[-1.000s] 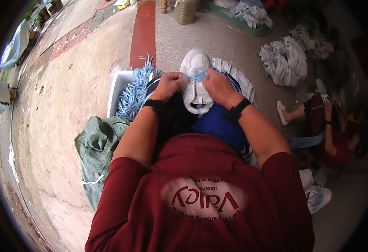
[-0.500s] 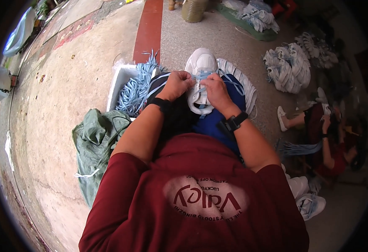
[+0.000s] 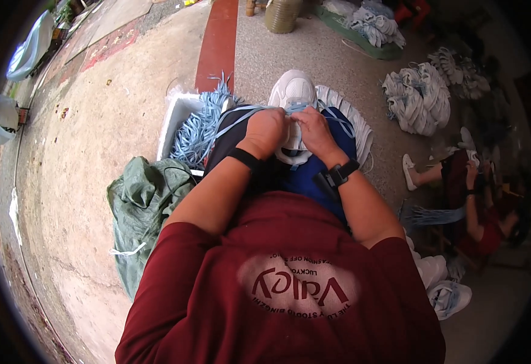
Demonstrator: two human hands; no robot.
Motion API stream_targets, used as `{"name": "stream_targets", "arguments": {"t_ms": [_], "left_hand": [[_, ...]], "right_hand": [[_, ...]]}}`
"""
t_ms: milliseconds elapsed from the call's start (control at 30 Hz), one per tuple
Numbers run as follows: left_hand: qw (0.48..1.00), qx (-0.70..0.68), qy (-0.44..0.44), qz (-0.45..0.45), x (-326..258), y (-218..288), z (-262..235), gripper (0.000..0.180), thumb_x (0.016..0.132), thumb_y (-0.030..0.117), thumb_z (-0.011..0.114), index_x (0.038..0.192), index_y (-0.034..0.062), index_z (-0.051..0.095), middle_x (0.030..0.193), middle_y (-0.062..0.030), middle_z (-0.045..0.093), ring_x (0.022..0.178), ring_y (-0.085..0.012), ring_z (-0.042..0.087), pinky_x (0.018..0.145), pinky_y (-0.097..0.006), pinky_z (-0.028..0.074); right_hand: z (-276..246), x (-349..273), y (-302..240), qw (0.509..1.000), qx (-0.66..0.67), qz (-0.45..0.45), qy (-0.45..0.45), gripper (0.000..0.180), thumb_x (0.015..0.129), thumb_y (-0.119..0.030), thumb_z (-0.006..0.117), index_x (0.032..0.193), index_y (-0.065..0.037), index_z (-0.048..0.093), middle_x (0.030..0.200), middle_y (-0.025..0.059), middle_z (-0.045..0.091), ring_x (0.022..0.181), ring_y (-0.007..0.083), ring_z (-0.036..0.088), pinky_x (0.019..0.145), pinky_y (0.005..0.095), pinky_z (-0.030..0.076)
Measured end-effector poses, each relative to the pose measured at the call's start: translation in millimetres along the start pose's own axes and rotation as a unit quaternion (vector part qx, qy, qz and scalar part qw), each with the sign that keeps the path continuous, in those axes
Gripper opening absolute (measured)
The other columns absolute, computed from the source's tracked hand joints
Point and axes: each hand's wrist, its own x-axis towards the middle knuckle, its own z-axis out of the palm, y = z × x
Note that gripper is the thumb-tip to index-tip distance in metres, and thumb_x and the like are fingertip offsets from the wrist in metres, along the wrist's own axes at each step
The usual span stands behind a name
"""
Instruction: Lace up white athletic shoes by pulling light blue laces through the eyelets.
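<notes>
A white shoe [image 3: 292, 88] lies over my lap with its toe pointing away from me. Light blue shoelace [image 3: 332, 113] is threaded across it, with loose lengths trailing to both sides. My left hand [image 3: 268, 130] is closed over the shoe's left side, its fingers pinched at the lacing and partly hidden by the back of the hand. Close beside it, my right hand [image 3: 315, 130] pinches at the lacing from the right. The fingertips of both hands nearly meet over the shoe's tongue. Exactly which bit of lace each one grips is hard to see.
A white box [image 3: 167, 124] of blue laces [image 3: 195, 136] stands left of my legs, a green sack [image 3: 144, 194] nearer. White shoe pieces [image 3: 356, 115] lie just beyond my right knee. Bundles of shoe pieces [image 3: 417, 97] sit farther right, near a co-worker [image 3: 480, 206] holding a shoe.
My left hand has moved right and slightly nearer, turning so its back covers more of the shoe. My right hand stays almost in place. The lace on the left now stretches farther across.
</notes>
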Motion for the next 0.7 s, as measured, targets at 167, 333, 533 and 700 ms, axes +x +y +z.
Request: {"name": "stream_targets", "arguments": {"t_ms": [167,333,533,700], "left_hand": [[0.989,0.085,-0.055,0.109,-3.5,8.3,-2.3,0.022,0.075,0.021,0.055,0.079,0.0009,0.062,0.085,-0.0195,0.062,0.078,-0.0327,0.061,0.07,-0.041,0.049],[0.999,0.036,-0.019,0.006,-1.6,-16.0,8.8,0.02,0.074,0.019,0.057,0.083,0.0036,0.064,0.084,-0.0167,0.063,0.079,-0.0318,0.062,0.07,-0.04,0.049],[0.976,-0.216,-0.027,-0.016,-0.8,-33.4,7.9,0.023,0.074,0.009,0.054,0.09,-0.0027,0.063,0.082,-0.0218,0.063,0.078,-0.0302,0.064,0.071,-0.034,0.048],[0.967,-0.25,-0.032,-0.043,-0.3,-40.2,12.1,0.021,0.073,0.006,0.056,0.09,-0.0022,0.063,0.078,-0.0165,0.065,0.071,-0.0245,0.063,0.068,-0.031,0.048]], "right_hand": [[5.4,1.4,-3.1,0.999,-0.042,-0.002,0.016,0.01,0.073,-0.005,0.055,0.08,-0.004,0.062,0.079,0.0152,0.056,0.082,0.0338,0.055,0.072,0.0407,0.045],[8.3,2.4,-16.1,0.991,-0.13,0.008,-0.007,0.017,0.067,-0.008,0.065,0.084,-0.006,0.063,0.083,0.0132,0.056,0.083,0.0331,0.056,0.072,0.0402,0.046],[19.0,9.2,-19.1,0.974,-0.224,-0.021,0.009,0.003,0.069,-0.006,0.057,0.07,-0.005,0.06,0.078,0.0116,0.056,0.079,0.0308,0.054,0.07,0.0403,0.043],[-1.4,7.3,-32.9,0.968,-0.201,-0.145,-0.051,0.006,0.07,-0.004,0.054,0.067,-0.003,0.06,0.077,0.0126,0.055,0.078,0.0295,0.054,0.069,0.039,0.043]]}}
